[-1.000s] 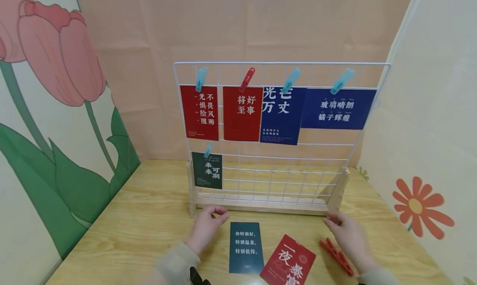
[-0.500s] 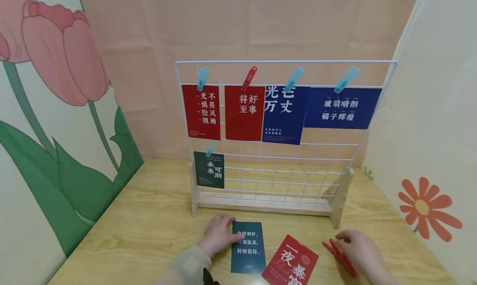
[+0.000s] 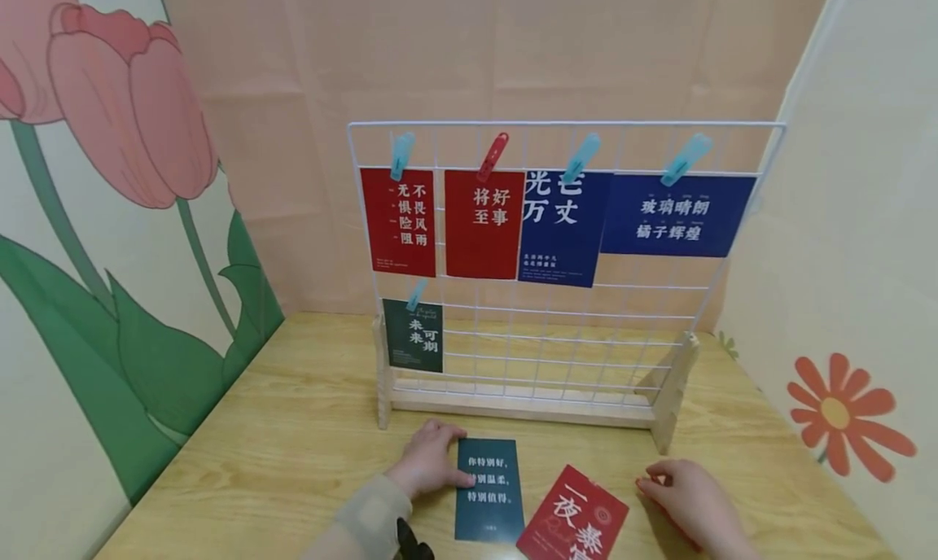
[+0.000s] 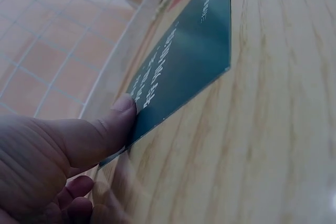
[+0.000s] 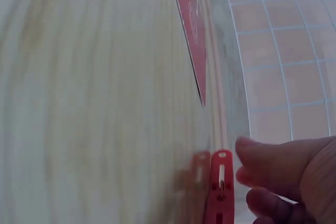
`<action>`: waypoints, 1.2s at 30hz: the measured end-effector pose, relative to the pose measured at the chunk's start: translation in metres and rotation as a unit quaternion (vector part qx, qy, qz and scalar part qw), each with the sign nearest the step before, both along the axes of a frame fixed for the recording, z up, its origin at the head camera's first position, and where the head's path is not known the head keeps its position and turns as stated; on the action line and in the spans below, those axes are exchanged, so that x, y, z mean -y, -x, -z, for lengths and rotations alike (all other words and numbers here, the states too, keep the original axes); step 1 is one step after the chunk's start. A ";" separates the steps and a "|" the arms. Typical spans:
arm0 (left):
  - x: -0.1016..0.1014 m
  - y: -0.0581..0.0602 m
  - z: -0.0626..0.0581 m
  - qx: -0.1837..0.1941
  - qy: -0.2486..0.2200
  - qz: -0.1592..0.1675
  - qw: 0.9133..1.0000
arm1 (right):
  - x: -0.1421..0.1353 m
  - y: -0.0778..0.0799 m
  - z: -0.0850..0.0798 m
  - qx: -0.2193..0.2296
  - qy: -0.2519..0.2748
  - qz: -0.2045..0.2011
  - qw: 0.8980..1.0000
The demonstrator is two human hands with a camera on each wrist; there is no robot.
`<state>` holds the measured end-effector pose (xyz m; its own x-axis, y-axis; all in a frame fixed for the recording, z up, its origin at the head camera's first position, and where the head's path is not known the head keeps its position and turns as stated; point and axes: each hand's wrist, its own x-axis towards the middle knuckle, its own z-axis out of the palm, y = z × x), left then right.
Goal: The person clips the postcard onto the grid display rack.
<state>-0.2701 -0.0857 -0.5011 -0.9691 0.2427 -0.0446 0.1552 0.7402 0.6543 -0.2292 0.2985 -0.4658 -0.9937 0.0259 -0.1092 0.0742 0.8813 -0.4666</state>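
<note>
My left hand (image 3: pixel 428 462) is at the left side of a dark green card (image 3: pixel 489 507) with white writing, which lies on the table. The thumb (image 4: pixel 123 106) presses its face and the fingers reach past its edge, gripping it there. My right hand (image 3: pixel 692 499) bends over a red clothespin (image 5: pixel 221 187) on the table, fingertips right at its end. In the head view the hand covers most of the clothespin; I cannot tell whether the fingers pinch it. A red card (image 3: pixel 575 515) lies slanted between the hands.
A white wire grid (image 3: pixel 564 299) on a wooden base (image 3: pixel 520 405) stands behind the hands. Clothespins hold two red cards (image 3: pixel 484 247), two blue cards (image 3: pixel 564 247) and a small dark green card (image 3: pixel 414 348) on it. Walls with painted flowers (image 3: pixel 835 413) flank the table (image 3: pixel 293 430).
My left hand has moved right and down from beside the grid's base to the dark green card. My right hand has come down over the red clothespin.
</note>
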 end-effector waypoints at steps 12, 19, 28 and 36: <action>0.001 -0.004 -0.008 0.013 -0.012 0.009 1.000 | 0.006 -0.002 0.008 0.004 -0.005 -0.004 1.000; 0.002 -0.003 -0.009 0.024 -0.006 0.017 1.000 | 0.007 -0.003 0.008 0.008 -0.025 -0.004 1.000; 0.003 -0.005 -0.015 0.020 0.018 0.030 0.999 | 0.007 -0.004 0.009 0.001 -0.042 -0.016 0.999; 0.002 -0.004 -0.019 0.024 0.027 0.033 0.999 | 0.004 -0.005 0.000 -0.036 -0.021 0.014 0.999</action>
<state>-0.2660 -0.0880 -0.4819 -0.9473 0.3027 -0.1050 0.1750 0.7634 0.6218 -0.2239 0.2942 -0.4661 -0.9978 0.0569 -0.0350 0.0665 0.8983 -0.4344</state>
